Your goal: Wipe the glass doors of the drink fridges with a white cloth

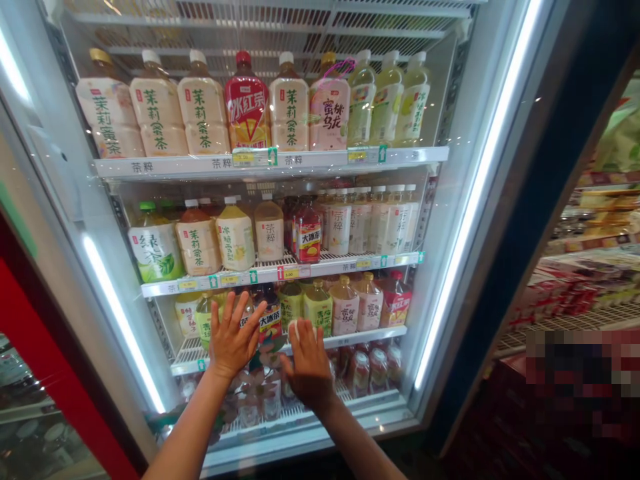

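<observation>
My left hand (233,340) is raised before a lit drinks fridge, palm forward and fingers spread, with nothing in it. Beside it, my right hand (310,367) is also raised, its fingers stretched out. A small whitish patch shows at those fingertips; I cannot tell what it is. Faint reflections suggest a glass door in front of the shelves, but whether either hand touches it is unclear. Behind my hands, on the third shelf, stand a dark-labelled iced tea bottle (271,319) and a green tea bottle (318,308), partly hidden.
Large tea bottles line the top shelf (320,159), among them a red one (246,107). More bottles stand on the second shelf (330,268). A bright light strip (480,193) runs down the right frame. Shelves of packaged goods (565,287) are at the right.
</observation>
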A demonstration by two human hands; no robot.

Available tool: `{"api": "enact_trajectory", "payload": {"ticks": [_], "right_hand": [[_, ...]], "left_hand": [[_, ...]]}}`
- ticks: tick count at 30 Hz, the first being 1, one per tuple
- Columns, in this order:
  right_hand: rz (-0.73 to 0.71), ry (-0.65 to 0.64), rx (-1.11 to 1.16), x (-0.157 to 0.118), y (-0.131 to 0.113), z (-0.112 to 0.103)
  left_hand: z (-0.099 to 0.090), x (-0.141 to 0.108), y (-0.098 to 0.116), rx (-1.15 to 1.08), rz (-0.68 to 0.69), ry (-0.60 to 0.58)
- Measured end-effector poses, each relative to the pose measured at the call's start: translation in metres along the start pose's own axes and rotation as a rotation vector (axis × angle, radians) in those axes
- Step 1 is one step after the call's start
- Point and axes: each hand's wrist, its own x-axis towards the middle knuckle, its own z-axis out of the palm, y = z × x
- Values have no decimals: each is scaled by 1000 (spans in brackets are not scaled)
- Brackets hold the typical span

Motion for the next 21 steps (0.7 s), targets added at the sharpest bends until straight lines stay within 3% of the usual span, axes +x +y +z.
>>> {"api": "enact_trajectory", "payload": {"ticks": [1,3,6,8,10,14,16,21], "right_hand": [[-19,-13,-1,-9,-2,2],[-10,-33,-1,1,0,0],[43,-34,9,62,7,-10],[52,-11,6,86,9,-15],[59,-19,0,73,5,-13],[40,-43,-24,-3,-9,0],[28,-50,-17,-7,-10,1],[39,-26,32,80,1,-17]], "left_hand": [[0,0,0,0,-1,1],[0,0,0,-2,-1,1],[1,-1,0,-5,-5,1],[2,-1,0,-5,-7,-1],[2,-1,0,-4,-8,-4],[2,-1,0,-4,-6,-5],[1,-1,0,-7,-5,-4],[1,-2,0,-16,-7,-7]]}}
